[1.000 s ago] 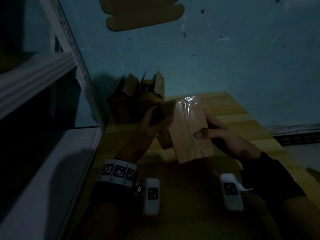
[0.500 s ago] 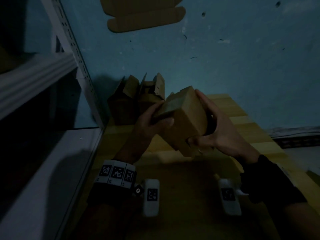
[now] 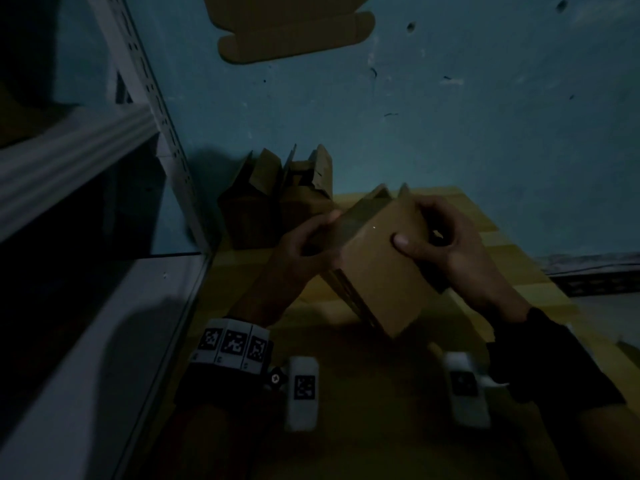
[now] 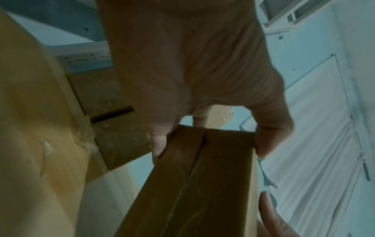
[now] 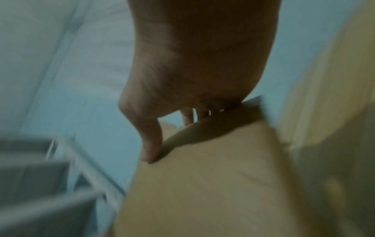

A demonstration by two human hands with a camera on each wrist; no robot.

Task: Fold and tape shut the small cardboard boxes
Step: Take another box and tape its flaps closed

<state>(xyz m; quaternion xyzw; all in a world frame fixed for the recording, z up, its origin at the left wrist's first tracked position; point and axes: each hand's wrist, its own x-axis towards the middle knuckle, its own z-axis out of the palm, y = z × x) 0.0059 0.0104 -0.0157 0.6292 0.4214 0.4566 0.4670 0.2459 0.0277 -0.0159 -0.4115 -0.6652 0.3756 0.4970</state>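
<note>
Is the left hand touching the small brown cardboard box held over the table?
Touching. The left wrist view shows the left hand gripping the small brown cardboard box, thumb and fingers against opposite sides of its end; the head view agrees.

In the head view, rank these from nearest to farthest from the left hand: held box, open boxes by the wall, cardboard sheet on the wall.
1. Held box: gripped by the left hand.
2. Open boxes: just behind the hand, at the wall's foot.
3. Cardboard sheet: high on the wall, at the top of the frame.

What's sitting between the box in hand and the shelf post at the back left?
In the head view, two open-flapped cardboard boxes stand between the held box and the shelf post.
</note>
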